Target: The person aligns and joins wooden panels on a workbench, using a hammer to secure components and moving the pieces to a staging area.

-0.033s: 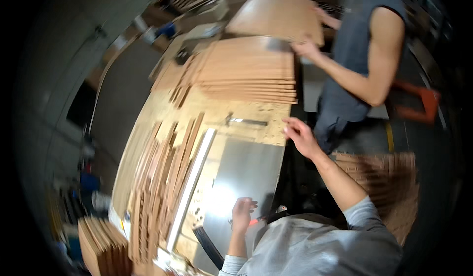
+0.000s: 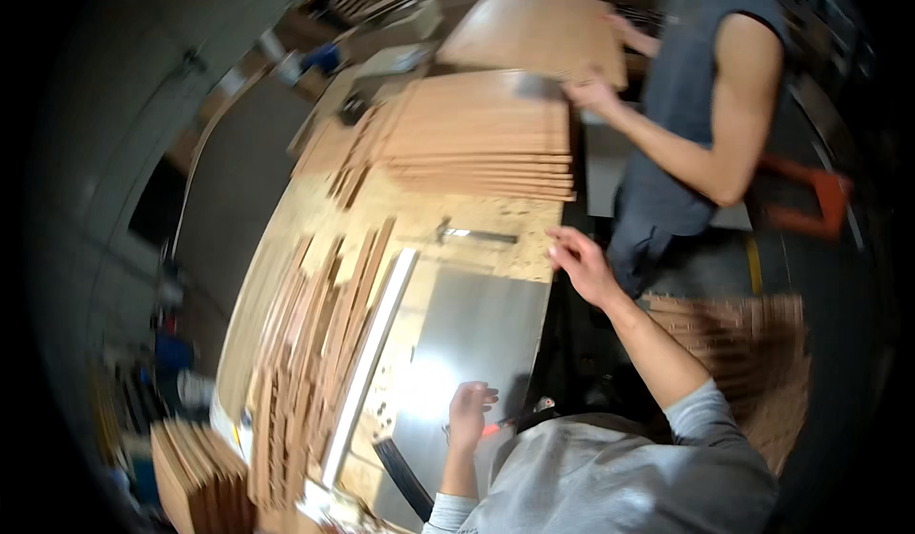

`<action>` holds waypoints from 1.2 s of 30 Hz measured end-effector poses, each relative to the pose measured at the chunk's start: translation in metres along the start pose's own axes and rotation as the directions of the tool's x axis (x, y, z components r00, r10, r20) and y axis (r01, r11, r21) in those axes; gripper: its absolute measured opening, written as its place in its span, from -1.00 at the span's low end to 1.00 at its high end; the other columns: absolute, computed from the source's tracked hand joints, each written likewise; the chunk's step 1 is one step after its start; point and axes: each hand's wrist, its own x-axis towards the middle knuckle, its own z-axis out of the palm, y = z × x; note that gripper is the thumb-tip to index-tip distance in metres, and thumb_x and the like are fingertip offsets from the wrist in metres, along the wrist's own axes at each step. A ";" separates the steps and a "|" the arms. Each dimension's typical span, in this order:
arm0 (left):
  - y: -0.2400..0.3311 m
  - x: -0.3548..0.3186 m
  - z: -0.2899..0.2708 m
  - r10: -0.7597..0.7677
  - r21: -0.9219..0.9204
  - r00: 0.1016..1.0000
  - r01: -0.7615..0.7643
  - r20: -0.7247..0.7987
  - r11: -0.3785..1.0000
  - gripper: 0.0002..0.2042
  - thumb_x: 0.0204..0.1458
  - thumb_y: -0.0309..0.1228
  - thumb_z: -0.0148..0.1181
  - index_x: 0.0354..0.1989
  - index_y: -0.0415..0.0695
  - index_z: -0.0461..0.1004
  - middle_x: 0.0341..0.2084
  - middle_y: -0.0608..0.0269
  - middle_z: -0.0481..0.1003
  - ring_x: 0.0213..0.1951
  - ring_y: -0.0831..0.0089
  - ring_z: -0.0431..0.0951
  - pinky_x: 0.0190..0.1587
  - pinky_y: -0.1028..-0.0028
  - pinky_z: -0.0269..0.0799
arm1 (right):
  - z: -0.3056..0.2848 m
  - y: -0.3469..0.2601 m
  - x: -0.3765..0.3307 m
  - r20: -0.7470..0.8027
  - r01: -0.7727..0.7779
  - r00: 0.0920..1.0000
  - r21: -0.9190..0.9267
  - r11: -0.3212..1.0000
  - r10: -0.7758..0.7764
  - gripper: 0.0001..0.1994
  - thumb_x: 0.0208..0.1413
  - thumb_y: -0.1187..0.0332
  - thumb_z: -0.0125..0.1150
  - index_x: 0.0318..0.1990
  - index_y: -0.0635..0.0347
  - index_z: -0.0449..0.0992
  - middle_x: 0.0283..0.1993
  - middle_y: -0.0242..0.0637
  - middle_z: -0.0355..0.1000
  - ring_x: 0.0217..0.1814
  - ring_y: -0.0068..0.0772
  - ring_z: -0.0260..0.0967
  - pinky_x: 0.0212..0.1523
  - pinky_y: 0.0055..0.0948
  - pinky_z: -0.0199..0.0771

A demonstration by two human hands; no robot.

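My left hand (image 2: pixel 466 418) hovers over the grey metal sheet (image 2: pixel 481 319) on the workbench, its fingers loosely bent and apart, with nothing visible in them. Beside it, close to my body, shows a small red object (image 2: pixel 493 429), too blurred to name. My right hand (image 2: pixel 585 269) is raised by the bench's right edge, open and holding nothing, fingers pointing left. A hammer (image 2: pixel 481 236) with a dark handle lies on the bench to the left of that hand. Left of the metal sheet runs a long white strip (image 2: pixel 370 367).
A co-worker (image 2: pixel 701 105) grips a wooden panel (image 2: pixel 524 33) behind a stack of panels (image 2: pixel 477 138). Many wooden strips (image 2: pixel 319 343) cover the bench's left side. More boards (image 2: pixel 195 477) stand at lower left, and a wooden stack (image 2: pixel 777 353) sits at right.
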 end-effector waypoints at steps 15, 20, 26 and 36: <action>-0.073 -0.096 0.004 -0.161 -0.042 0.705 0.184 -0.691 0.982 -0.77 0.29 -0.27 0.17 -0.09 -0.20 0.53 -0.28 0.13 0.64 -0.23 0.40 0.62 -0.12 0.38 0.52 | 0.133 0.162 -0.161 0.939 0.541 0.179 -0.343 0.768 0.293 -0.46 -0.02 0.31 0.40 0.20 -0.10 0.53 0.05 -0.20 0.49 0.12 0.00 0.45 0.14 -0.11 0.47; -0.075 -0.136 0.019 -0.183 0.045 0.471 0.432 -0.863 0.901 -0.69 0.20 -0.20 0.25 -0.07 -0.19 0.53 -0.20 -0.04 0.60 -0.17 0.10 0.62 -0.06 0.24 0.52 | 0.146 0.168 -0.127 0.898 0.322 0.304 -0.412 0.853 0.319 -0.55 -0.10 0.41 0.34 0.05 0.04 0.61 -0.08 -0.12 0.53 -0.05 0.09 0.51 0.02 -0.10 0.55; -0.102 -0.172 -0.042 -0.019 0.251 0.401 0.609 -0.916 0.752 -0.56 0.15 -0.19 0.27 0.12 -0.18 0.49 0.06 -0.13 0.51 0.10 -0.13 0.49 0.14 0.04 0.41 | 0.180 0.175 -0.091 0.832 0.486 0.535 -0.442 0.753 0.143 -0.55 -0.10 0.38 0.36 0.05 0.01 0.58 -0.14 -0.19 0.50 -0.05 -0.02 0.48 0.02 -0.07 0.47; -0.162 -0.161 -0.201 -0.144 0.368 0.560 0.695 -0.816 0.618 -0.36 0.03 -0.27 0.37 0.31 -0.11 0.32 0.22 -0.01 0.37 0.25 -0.02 0.34 0.29 0.04 0.25 | 0.212 0.183 -0.114 0.686 0.451 0.721 -0.569 0.687 0.095 -0.66 -0.16 0.39 0.38 -0.13 0.04 0.59 -0.25 -0.32 0.50 -0.15 -0.16 0.46 -0.03 -0.12 0.38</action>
